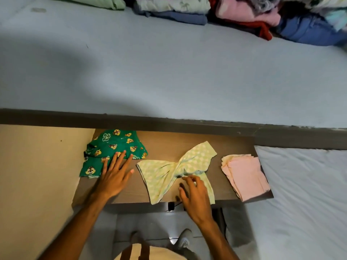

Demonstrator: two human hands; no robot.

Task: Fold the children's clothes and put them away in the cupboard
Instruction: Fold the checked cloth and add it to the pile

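Place: narrow wooden table (165,145) between two beds, seen from above.
Yellow garment (169,171): at the table's middle, twisted at the waist, near end draped past the front edge.
Left hand (114,177): flat, fingers straight and spread, fingertips resting on the green printed garment (110,149) at the table's left; gripping nothing.
Right hand (195,194): fingers loosely curled over the yellow garment's twisted middle, touching or nearly so; a true pinch not clear from this angle.
Pink stack (246,175): folded, at the table's right end, just beside the yellow garment, apart from it.
Pile (244,14): folded clothes on the far bed, well apart.
Risk: twist likely folded in as a lump unless smoothed first; overhanging end liable to slide off the table under a pull toward the body.
Second risk: a sideways sweep liable to nudge the pink stack out of square.
Long axis: diagonal, from near-left to far-right.
Pointing: wider end far-right, toward the pink stack; narrower ends toward the front edge.
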